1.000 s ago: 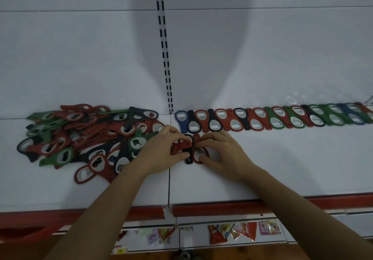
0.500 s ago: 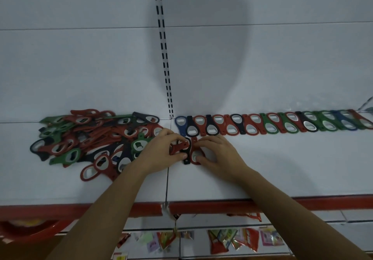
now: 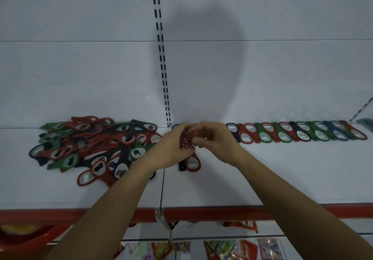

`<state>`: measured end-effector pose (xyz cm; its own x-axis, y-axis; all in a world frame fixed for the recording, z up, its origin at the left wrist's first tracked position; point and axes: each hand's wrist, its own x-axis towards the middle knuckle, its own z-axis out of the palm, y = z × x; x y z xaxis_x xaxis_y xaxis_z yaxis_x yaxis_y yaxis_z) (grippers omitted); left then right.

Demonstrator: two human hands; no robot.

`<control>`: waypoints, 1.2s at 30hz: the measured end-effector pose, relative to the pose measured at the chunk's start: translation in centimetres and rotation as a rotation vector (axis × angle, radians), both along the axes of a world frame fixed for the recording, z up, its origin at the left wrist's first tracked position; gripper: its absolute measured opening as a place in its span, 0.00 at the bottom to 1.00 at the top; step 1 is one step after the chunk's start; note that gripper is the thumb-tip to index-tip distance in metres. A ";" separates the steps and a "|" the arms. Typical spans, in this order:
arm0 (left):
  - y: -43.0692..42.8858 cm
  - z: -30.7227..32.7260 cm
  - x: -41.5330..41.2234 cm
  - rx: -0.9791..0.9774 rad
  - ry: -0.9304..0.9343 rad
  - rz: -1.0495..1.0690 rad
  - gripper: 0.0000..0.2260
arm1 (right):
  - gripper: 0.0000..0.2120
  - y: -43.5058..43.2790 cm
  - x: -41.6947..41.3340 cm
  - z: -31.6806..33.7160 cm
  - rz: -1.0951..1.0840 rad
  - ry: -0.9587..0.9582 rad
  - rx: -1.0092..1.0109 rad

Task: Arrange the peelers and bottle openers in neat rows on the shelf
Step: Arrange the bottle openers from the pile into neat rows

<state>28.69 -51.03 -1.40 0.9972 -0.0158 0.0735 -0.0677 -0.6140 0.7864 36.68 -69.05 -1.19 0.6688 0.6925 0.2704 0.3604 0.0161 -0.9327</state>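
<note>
A loose heap of red, green and dark bottle openers (image 3: pixel 94 144) lies on the left half of the white shelf (image 3: pixel 262 175). A neat row of openers (image 3: pixel 298 133) runs along the back wall to the right. My left hand (image 3: pixel 171 148) and my right hand (image 3: pixel 214 140) meet at the shelf's middle, both pinching a red opener (image 3: pixel 186 141) lifted between them. Just below the hands a red opener (image 3: pixel 193 163) and a dark one (image 3: pixel 181 165) lie side by side. My hands hide the row's left end.
A slotted upright strip (image 3: pixel 161 53) runs up the white back wall. The shelf's front edge is a red rail (image 3: pixel 212 213). Below it a lower shelf holds coloured packets (image 3: pixel 232 249), and a red rim (image 3: pixel 30 237) shows at lower left.
Both hands have risen from the two openers lying in front and moved back toward the row, with a red opener held between them. The camera has tilted up a little.
</note>
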 end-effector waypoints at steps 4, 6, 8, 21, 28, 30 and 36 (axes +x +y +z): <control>-0.6 -0.2 0.3 -0.112 0.031 -0.020 0.18 | 0.06 -0.4 -0.1 -0.1 -0.090 0.122 0.085; -0.2 -0.7 0.2 -0.118 0.045 -0.012 0.17 | 0.06 -1.1 0.5 -0.1 -0.186 0.307 0.234; 0.5 -1.3 0.0 -0.008 0.028 0.050 0.13 | 0.04 -1.8 1.6 -0.5 -0.301 0.367 0.236; 1.2 -4.2 -1.8 0.426 0.057 0.163 0.22 | 0.12 -5.0 -1.0 -6.3 -0.169 -0.593 -0.489; 1.6 -4.2 -2.1 0.411 0.074 0.141 0.20 | 0.14 -4.6 -1.2 -6.8 -0.220 -0.517 -0.510; 1.5 -4.2 -2.1 0.398 0.071 0.138 0.20 | 0.14 -4.5 -1.2 -7.1 -0.220 -0.532 -0.525; 1.6 -4.5 -2.0 0.383 0.065 0.157 0.20 | 0.15 -4.3 -1.3 -7.1 -0.228 -0.588 -0.524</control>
